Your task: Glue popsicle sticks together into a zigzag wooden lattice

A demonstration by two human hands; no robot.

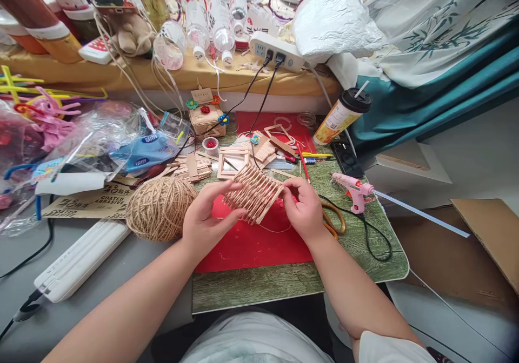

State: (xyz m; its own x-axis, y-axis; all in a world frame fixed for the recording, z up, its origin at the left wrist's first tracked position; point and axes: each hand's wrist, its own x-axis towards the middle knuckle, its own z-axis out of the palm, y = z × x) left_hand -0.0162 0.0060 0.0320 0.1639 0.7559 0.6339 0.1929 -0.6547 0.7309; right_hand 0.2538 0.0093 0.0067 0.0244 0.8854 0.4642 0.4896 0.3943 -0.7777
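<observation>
Held above a red mat (259,249) is a small latticed piece built of wooden craft sticks (253,193), tilted at an angle. My left hand (208,214) grips it from the left, fingers along the upper edge and thumb at the lower edge. At its right corner, my right hand (302,203) pinches it between thumb and curled fingers. A ball of jute twine (160,209) sits just left of my left hand. Close by my right hand lie scissors with golden handles (335,218), partly hidden by the hand.
A pink glue gun (357,190) with a long glue stick lies at the table's right, its cord looping below. A drink cup (343,115) stands behind it. Loose craft sticks (190,167), a stick-built box (206,119) and a power strip (83,257) surround the work.
</observation>
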